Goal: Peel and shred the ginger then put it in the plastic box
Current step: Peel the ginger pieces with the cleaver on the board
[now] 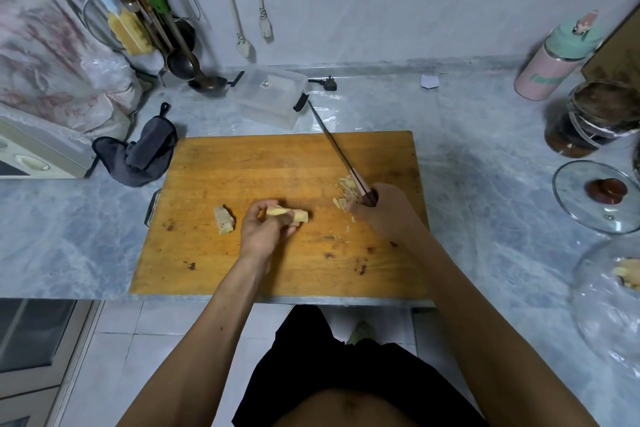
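On the wooden cutting board (242,166), my left hand (263,229) grips a peeled piece of ginger (298,214), holding it down near the board's middle. A second ginger piece (224,219) lies loose to its left. My right hand (384,211) grips the dark handle of a long knife (337,152), whose blade points away toward the back. A small heap of ginger peelings (346,192) lies beside the knife and my right hand. The clear plastic box (270,97) stands behind the board, open, its lid propped against it.
A grey cloth (142,152) lies left of the board, next to an appliance (38,149). Ladles and utensils (180,59) hang at the back left. At the right stand a pink bottle (554,62), a glass jar (588,118), a glass lid (595,194) and a glass bowl (609,295).
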`<state>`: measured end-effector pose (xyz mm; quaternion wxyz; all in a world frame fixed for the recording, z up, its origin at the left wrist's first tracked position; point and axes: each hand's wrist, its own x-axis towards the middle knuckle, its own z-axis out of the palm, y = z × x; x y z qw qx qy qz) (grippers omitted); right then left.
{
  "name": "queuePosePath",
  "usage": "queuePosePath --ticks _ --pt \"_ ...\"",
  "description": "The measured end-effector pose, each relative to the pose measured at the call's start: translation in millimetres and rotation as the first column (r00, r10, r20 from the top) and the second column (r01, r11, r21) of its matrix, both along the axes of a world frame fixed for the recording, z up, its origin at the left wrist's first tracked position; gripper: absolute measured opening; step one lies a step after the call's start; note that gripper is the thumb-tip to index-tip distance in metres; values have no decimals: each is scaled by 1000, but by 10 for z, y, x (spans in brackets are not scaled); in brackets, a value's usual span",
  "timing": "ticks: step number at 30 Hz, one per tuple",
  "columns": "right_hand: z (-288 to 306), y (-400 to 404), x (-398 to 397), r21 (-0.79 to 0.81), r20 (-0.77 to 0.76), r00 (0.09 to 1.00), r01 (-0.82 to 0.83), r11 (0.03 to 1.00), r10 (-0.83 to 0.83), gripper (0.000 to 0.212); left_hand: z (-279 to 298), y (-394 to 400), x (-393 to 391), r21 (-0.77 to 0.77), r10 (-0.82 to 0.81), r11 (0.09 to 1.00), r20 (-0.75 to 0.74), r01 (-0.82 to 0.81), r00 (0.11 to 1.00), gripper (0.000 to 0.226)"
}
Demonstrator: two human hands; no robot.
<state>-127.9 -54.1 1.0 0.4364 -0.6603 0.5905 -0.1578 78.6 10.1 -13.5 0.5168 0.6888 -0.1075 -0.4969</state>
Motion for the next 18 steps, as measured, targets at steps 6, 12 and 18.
queuePosePath --ticks 6,12,18 --pt "-22 270 61 58 29 989 -150 987 148 28 -142 154 160 248 -148 969 584 -3 798 22" --pt "-52 433 108 57 82 976 -206 977 201 50 -202 238 282 305 -210 951 519 50 829 16" --pt "122 507 162 30 130 961 -250 968 244 41 -289 171 256 279 -74 960 335 -24 939 15"
